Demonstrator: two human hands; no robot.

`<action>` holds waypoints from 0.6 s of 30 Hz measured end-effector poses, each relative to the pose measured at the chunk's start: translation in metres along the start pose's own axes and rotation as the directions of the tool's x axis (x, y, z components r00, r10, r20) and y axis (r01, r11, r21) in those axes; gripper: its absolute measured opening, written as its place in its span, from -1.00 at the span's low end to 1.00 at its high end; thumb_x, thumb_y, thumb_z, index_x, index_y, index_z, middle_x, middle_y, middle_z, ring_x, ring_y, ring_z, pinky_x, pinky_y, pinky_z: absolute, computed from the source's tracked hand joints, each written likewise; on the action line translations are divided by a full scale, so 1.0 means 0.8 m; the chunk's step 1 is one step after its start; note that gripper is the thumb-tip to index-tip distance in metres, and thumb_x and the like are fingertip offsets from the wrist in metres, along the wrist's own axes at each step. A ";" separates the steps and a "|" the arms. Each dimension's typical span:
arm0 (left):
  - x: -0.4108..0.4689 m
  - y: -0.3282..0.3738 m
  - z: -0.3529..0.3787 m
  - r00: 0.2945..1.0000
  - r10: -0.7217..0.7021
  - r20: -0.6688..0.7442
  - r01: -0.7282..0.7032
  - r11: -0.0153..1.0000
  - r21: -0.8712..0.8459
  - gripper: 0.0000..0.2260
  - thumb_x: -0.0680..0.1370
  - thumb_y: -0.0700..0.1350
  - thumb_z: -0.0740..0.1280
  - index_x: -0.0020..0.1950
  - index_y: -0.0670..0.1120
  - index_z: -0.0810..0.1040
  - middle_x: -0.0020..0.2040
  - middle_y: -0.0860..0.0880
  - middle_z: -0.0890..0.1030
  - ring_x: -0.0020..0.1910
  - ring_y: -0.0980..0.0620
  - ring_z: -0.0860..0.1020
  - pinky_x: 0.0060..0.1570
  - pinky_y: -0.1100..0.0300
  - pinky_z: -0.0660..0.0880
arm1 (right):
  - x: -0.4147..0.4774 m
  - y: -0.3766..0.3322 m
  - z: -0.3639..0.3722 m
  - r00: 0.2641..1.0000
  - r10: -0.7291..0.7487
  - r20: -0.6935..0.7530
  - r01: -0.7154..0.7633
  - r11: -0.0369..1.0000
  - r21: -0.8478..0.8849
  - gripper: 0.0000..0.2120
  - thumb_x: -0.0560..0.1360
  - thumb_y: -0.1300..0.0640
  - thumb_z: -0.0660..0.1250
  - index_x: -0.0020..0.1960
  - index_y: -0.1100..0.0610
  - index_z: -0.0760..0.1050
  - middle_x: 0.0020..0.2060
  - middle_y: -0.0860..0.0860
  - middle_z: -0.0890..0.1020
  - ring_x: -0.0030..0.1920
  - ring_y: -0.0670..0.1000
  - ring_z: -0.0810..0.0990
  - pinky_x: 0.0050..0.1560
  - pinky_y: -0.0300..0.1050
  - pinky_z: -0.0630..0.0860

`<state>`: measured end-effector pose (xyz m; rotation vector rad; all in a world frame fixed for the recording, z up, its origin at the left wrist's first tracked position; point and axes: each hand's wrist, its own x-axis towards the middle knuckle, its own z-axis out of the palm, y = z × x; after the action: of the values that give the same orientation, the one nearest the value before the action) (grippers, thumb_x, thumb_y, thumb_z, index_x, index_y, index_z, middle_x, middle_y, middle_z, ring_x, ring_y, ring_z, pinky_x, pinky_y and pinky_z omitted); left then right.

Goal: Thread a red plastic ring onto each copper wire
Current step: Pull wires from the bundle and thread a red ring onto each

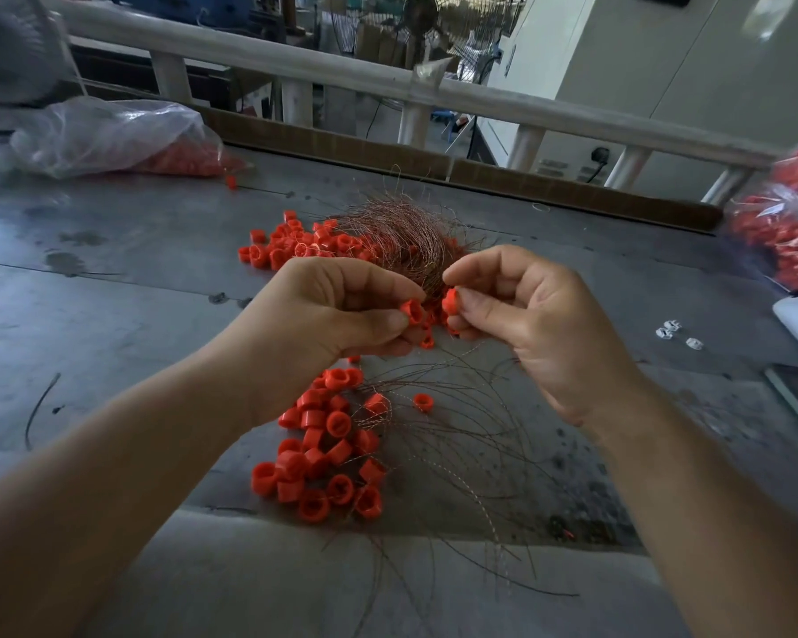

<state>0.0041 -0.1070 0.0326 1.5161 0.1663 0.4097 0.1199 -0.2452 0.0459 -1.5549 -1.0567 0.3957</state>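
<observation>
Left hand (pixel 342 310) pinching one red ring (pixel 411 311); right hand (pixel 521 310) pinching another ring (pixel 451 300). Copper wire bundle (pixel 401 232) behind. Loose rings (pixel 323 453), grey table (pixel 112 315).

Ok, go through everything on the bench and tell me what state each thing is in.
left hand: pinches a red ring
right hand: pinches a second ring
copper wire bundle: heaped behind the hands
near ring pile: loose, wires lying over part
left bag: lying slumped, rings inside
right bag: holds rings, partly out of frame
</observation>
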 end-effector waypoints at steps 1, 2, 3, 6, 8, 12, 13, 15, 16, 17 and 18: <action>-0.001 0.000 0.000 1.000 0.000 -0.003 0.000 1.000 0.009 -0.80 0.23 -0.24 0.35 -0.19 -0.07 0.66 -0.25 -0.11 0.68 -0.23 -0.04 0.66 -0.23 0.28 0.57 | -0.001 -0.001 0.004 1.000 -0.024 -0.004 0.024 1.000 -0.016 -0.79 0.46 0.36 0.30 -0.17 0.06 0.54 -0.35 -0.09 0.60 -0.29 -0.15 0.58 -0.24 -0.34 0.49; -0.001 -0.001 0.000 1.000 0.000 -0.002 0.000 1.000 0.013 -0.80 0.23 -0.24 0.35 -0.20 -0.07 0.66 -0.25 -0.11 0.68 -0.24 -0.03 0.66 -0.23 0.29 0.57 | -0.001 -0.002 0.007 0.999 -0.054 -0.005 0.054 0.997 -0.047 -0.78 0.45 0.36 0.31 -0.19 0.05 0.53 -0.35 -0.09 0.59 -0.29 -0.15 0.57 -0.24 -0.34 0.49; -0.001 0.000 0.001 1.000 0.002 0.002 -0.002 1.000 0.015 -0.80 0.23 -0.24 0.35 -0.21 -0.07 0.67 -0.26 -0.10 0.68 -0.25 0.00 0.66 -0.24 0.30 0.57 | -0.002 -0.002 0.011 0.996 -0.090 -0.002 0.089 0.992 -0.089 -0.77 0.44 0.36 0.32 -0.20 0.04 0.53 -0.35 -0.10 0.59 -0.30 -0.16 0.56 -0.24 -0.34 0.49; -0.001 0.000 0.003 1.000 0.008 0.020 -0.009 1.000 0.028 -0.77 0.24 -0.24 0.34 -0.19 -0.05 0.68 -0.29 -0.07 0.68 -0.27 0.06 0.66 -0.27 0.34 0.54 | -0.005 -0.001 0.021 0.985 -0.171 -0.013 0.163 0.955 -0.248 -0.76 0.44 0.33 0.34 -0.20 -0.02 0.52 -0.33 -0.14 0.56 -0.30 -0.21 0.53 -0.26 -0.40 0.43; -0.001 0.001 0.002 1.000 0.012 0.024 -0.012 1.000 0.029 -0.77 0.24 -0.24 0.34 -0.17 -0.05 0.67 -0.29 -0.07 0.68 -0.27 0.07 0.66 -0.27 0.35 0.54 | -0.007 0.000 0.024 0.976 -0.217 -0.034 0.196 0.928 -0.316 -0.75 0.44 0.31 0.35 -0.20 -0.05 0.51 -0.32 -0.16 0.55 -0.28 -0.22 0.52 -0.25 -0.42 0.41; -0.001 0.001 0.002 1.000 0.018 0.017 -0.019 0.999 0.035 -0.77 0.23 -0.22 0.35 -0.16 -0.04 0.67 -0.29 -0.06 0.68 -0.28 0.08 0.66 -0.27 0.35 0.54 | -0.006 0.004 0.028 0.963 -0.262 -0.063 0.225 0.911 -0.346 -0.74 0.43 0.32 0.36 -0.18 -0.06 0.50 -0.32 -0.19 0.54 -0.29 -0.20 0.53 -0.25 -0.36 0.44; -0.002 0.001 0.002 1.000 0.023 0.016 -0.023 0.999 0.042 -0.77 0.23 -0.22 0.35 -0.17 -0.03 0.67 -0.29 -0.06 0.68 -0.27 0.08 0.66 -0.27 0.35 0.54 | -0.005 0.005 0.028 0.965 -0.253 -0.065 0.217 0.914 -0.342 -0.73 0.44 0.31 0.36 -0.17 -0.08 0.50 -0.30 -0.17 0.55 -0.27 -0.17 0.55 -0.23 -0.29 0.49; -0.001 0.001 0.001 1.000 0.031 0.005 -0.031 0.998 0.054 -0.76 0.23 -0.20 0.35 -0.17 0.00 0.67 -0.28 -0.05 0.69 -0.26 0.07 0.66 -0.26 0.35 0.55 | -0.005 0.006 0.029 0.973 -0.222 -0.059 0.194 0.932 -0.307 -0.74 0.43 0.28 0.37 -0.14 -0.10 0.51 -0.23 -0.10 0.60 -0.22 -0.12 0.59 -0.16 -0.15 0.57; 0.000 0.001 0.001 1.000 0.031 -0.006 -0.031 0.998 0.051 -0.77 0.22 -0.20 0.36 -0.18 0.01 0.68 -0.27 -0.06 0.69 -0.25 0.05 0.66 -0.26 0.34 0.55 | -0.006 0.005 0.029 0.976 -0.211 -0.050 0.188 0.940 -0.285 -0.74 0.41 0.27 0.39 -0.12 -0.10 0.51 -0.20 -0.06 0.62 -0.19 -0.09 0.61 -0.13 -0.12 0.59; 0.000 0.001 0.000 0.999 0.030 -0.016 -0.029 0.998 0.047 -0.77 0.22 -0.19 0.36 -0.19 0.02 0.68 -0.26 -0.06 0.69 -0.25 0.03 0.66 -0.25 0.33 0.55 | -0.007 0.005 0.030 0.977 -0.210 -0.045 0.190 0.944 -0.271 -0.74 0.39 0.26 0.42 -0.11 -0.10 0.51 -0.18 -0.04 0.63 -0.17 -0.07 0.62 -0.12 -0.11 0.59; 0.000 0.001 0.000 0.999 0.031 -0.021 -0.030 0.999 0.046 -0.78 0.21 -0.19 0.36 -0.22 0.03 0.69 -0.26 -0.06 0.69 -0.25 0.03 0.66 -0.25 0.33 0.55 | -0.007 0.004 0.030 0.976 -0.214 -0.047 0.194 0.944 -0.268 -0.73 0.37 0.26 0.43 -0.11 -0.10 0.51 -0.17 -0.03 0.63 -0.17 -0.07 0.63 -0.11 -0.12 0.60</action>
<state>0.0042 -0.1071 0.0338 1.5611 0.1713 0.4493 0.1007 -0.2351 0.0343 -1.6573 -1.2349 0.0541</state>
